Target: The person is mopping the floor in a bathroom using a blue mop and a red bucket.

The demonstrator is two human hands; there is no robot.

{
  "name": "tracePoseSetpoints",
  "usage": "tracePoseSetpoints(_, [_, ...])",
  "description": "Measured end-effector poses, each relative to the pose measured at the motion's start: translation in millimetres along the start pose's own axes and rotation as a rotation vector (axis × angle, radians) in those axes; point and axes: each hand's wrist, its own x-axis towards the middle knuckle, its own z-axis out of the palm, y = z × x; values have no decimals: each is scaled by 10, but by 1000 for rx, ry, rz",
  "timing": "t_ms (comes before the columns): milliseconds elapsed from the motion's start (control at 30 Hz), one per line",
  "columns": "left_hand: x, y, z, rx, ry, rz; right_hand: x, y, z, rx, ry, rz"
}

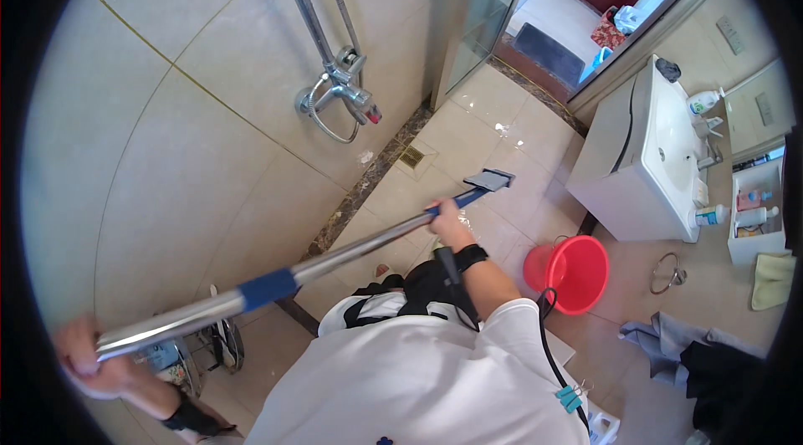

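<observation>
A long-handled mop (360, 242) with a shiny metal pole and blue sleeves crosses in front of me from lower left to centre. Around the pole's upper end my left hand (90, 361) is closed, slightly blurred. Further down, my right hand (450, 224) grips the blue part just above the head. The flat, grey-blue mop head (490, 181) is tilted over the pale tiled floor (535, 131); whether it touches the tiles I cannot tell. A red bucket (577, 273) stands to the right of my right forearm.
On the left wall is a shower mixer (339, 89) above a floor drain (411, 157). A glass door (489, 14) borders the doorway. At right are a washbasin cabinet (615, 140), a towel ring (667, 274) and hanging dark cloths (711, 370). A wire rack (222, 340) sits lower left.
</observation>
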Motion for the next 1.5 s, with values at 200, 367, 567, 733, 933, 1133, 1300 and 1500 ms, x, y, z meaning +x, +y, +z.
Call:
tracePoseSetpoints(200, [-720,-1355,33,74,74,-183,-1212,749,1285,-26,36,108])
tracePoseSetpoints(367, [-584,-1452,144,14,-95,-201,-1364,579,1343,208,104,229])
tracePoseSetpoints(567, [-448,-1673,265,-9,95,-336,-1549,236,1302,150,153,138])
tracePoseSetpoints(733, [-427,-2074,479,-23,215,-475,-1470,-153,1041,195,194,113])
tracePoseSetpoints(933, [-598,-2696,924,37,142,-582,-1209,-657,590,116,360,-75])
tracePoseSetpoints(1133, [-627,-3230,1400,-96,-64,-653,-923,-1138,296,195,497,-151])
tracePoseSetpoints(1300, [-551,-3531,1792,-151,-81,-676,-509,-1420,160,312,421,-37])
tracePoseSetpoints(1500, [-752,-3785,2105,-101,-245,-671,-550,-1732,125,476,371,-119])
